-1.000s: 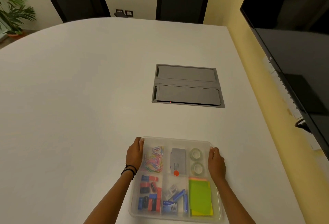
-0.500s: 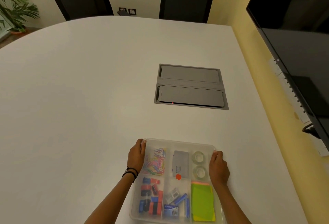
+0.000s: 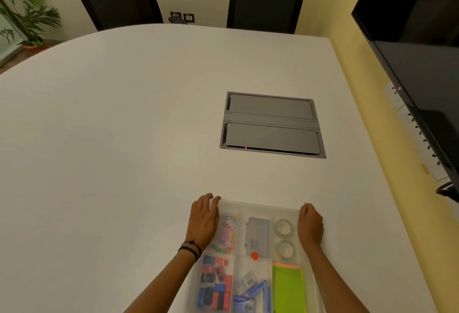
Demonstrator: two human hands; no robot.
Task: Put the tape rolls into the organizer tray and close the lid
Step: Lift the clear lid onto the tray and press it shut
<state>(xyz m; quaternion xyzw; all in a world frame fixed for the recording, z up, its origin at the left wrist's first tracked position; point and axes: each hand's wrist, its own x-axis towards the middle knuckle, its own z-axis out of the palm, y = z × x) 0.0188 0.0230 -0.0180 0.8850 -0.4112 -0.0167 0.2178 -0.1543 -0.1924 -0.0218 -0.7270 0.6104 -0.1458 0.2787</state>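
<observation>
A clear plastic organizer tray (image 3: 258, 207) sits at the near edge of the white table, and a translucent lid seems to lie over it. Two clear tape rolls (image 3: 283, 226) (image 3: 285, 248) lie one behind the other in its far right compartment. My left hand (image 3: 203, 220) lies over the tray's far left corner, fingers reaching past the edge. My right hand (image 3: 310, 225) is curled against the far right corner.
Other compartments hold coloured paper clips (image 3: 226, 233), a grey box (image 3: 257, 237), binder clips (image 3: 214, 285), staple boxes (image 3: 250, 290) and green sticky notes (image 3: 288, 288). A grey cable hatch (image 3: 272, 125) is set in the table (image 3: 124, 138). A black screen (image 3: 422, 64) hangs at right, with chairs beyond.
Both hands have stayed at the tray's far corners. My left hand has flattened and slid a little outward over the corner. The tray has not visibly moved on the table.
</observation>
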